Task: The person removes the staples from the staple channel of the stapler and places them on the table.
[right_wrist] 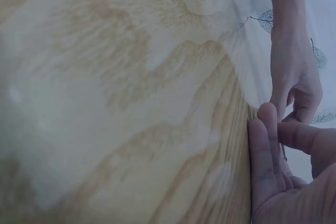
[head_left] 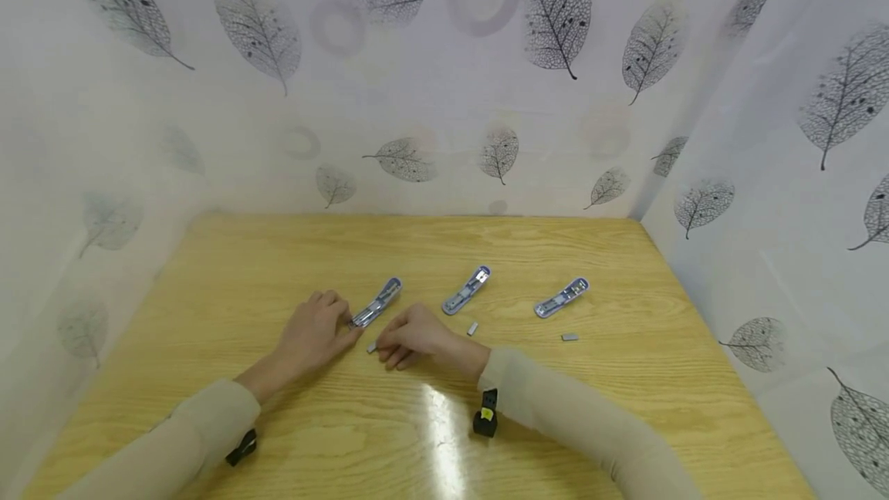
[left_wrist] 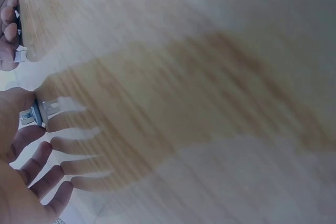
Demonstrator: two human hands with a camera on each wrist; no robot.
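Note:
On the table lie three small blue-edged staplers with their metal insides showing: a left stapler (head_left: 380,301), a middle stapler (head_left: 467,289) and a right stapler (head_left: 561,298). My left hand (head_left: 314,332) pinches the near end of the left stapler between thumb and fingers; in the left wrist view that stapler end (left_wrist: 35,113) shows between them. Just to its right, my right hand (head_left: 415,336) has its fingertips down at a small grey strip of staples (head_left: 372,347), which sticks out from the pinch. In the right wrist view the thumb (right_wrist: 299,136) meets the fingers, hiding the strip.
Another grey staple strip (head_left: 473,329) lies in front of the middle stapler, and one more strip (head_left: 569,337) in front of the right one. Leaf-printed cloth (head_left: 444,99) stands behind and beside the wooden table (head_left: 292,245). Black cameras (head_left: 485,423) hang at the wrists.

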